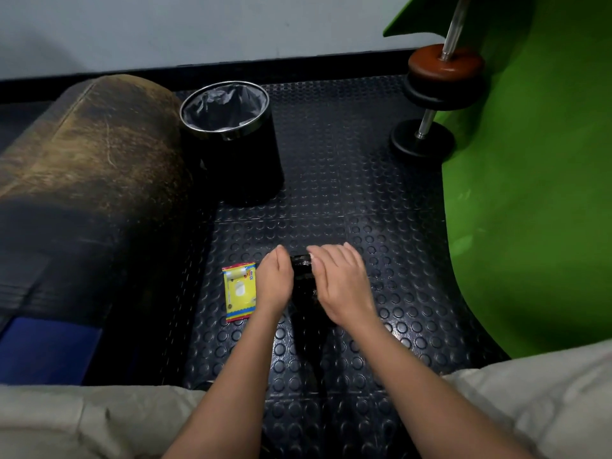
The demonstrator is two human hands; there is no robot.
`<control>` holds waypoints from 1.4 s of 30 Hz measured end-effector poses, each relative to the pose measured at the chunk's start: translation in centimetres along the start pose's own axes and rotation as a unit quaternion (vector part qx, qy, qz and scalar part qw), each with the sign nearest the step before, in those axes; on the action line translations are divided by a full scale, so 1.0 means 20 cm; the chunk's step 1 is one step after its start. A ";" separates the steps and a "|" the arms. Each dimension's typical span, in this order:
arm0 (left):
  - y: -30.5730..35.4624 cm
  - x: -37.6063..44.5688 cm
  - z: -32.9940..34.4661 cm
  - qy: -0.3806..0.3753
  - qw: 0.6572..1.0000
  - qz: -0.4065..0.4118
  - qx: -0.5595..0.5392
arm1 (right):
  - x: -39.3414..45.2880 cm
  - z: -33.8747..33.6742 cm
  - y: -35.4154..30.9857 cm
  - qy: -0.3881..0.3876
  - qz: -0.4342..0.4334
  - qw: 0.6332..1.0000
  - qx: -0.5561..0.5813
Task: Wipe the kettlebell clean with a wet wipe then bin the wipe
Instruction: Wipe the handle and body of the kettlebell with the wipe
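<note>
1. Kettlebell [303, 276]: lower centre of frame, on the studded floor mat [331, 200], mostly hidden between both hands.
2. Left hand [274, 283]: against its left side; grip unclear.
3. Right hand [341, 283]: fingers relaxed, resting on its right side.
4. Wipe packet [239, 291]: just left of left hand.
5. Bin [231, 137]: upper centre-left, well apart.

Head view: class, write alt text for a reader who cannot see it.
Two bare hands, left and right, flank a black kettlebell on a studded floor mat. A yellow wipe packet lies left of them; a lined bin stands beyond.
</note>
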State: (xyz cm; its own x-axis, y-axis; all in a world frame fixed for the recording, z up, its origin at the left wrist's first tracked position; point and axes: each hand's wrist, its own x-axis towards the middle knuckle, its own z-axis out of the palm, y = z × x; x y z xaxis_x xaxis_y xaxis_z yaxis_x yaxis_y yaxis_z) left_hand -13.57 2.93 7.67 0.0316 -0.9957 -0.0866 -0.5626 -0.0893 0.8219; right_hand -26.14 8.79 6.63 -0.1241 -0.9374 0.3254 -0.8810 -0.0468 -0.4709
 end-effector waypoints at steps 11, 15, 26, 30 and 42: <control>0.01 -0.01 0.00 0.003 1.000 -0.010 0.000 | 0.06 -0.06 0.08 -0.023 0.399 0.856 0.327; 0.01 -0.01 0.00 0.000 1.000 -0.014 0.005 | 0.12 -0.14 0.05 -0.076 0.435 0.840 0.314; 0.01 0.00 0.00 0.002 1.000 -0.010 0.011 | 0.02 0.00 -0.09 0.023 0.095 0.993 0.063; 0.00 -0.01 0.01 0.006 1.000 -0.010 -0.005 | -0.05 0.02 0.02 0.051 0.084 0.989 0.107; 0.01 -0.01 0.01 0.004 1.000 -0.027 -0.011 | 0.09 -0.04 0.05 -0.024 0.338 0.914 0.224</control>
State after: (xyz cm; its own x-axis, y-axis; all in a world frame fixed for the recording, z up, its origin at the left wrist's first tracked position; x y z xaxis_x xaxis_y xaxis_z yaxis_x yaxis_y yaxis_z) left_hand -13.80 3.05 7.82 0.0671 -0.9897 -0.1263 -0.5415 -0.1424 0.8286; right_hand -27.54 7.30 7.50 -0.5418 -0.8174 -0.1957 -0.3325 0.4223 -0.8433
